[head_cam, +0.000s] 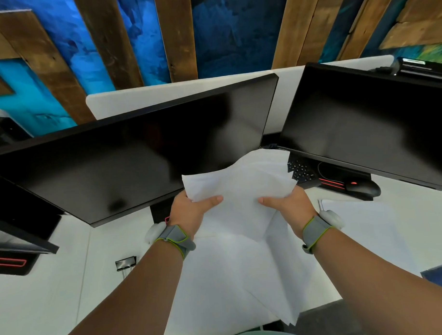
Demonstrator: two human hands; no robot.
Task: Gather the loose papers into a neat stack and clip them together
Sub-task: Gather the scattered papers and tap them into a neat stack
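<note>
A loose bundle of white papers (241,191) is lifted above the white desk (68,285), its sheets fanned out and uneven. My left hand (191,208) grips the bundle's left edge, thumb on top. My right hand (289,205) grips the right edge the same way. More white sheets (244,279) lie spread on the desk under my arms, some hanging over the front edge. Another sheet (362,220) rests on the desk to the right. A black binder clip (125,263) with silver handles sits on the desk left of my left forearm.
Two dark monitors stand close behind the papers, one (129,155) at centre left, one (369,127) at right. A black keyboard (302,172) and a mouse (363,187) lie under the right monitor. A white partition (162,94) backs the desk.
</note>
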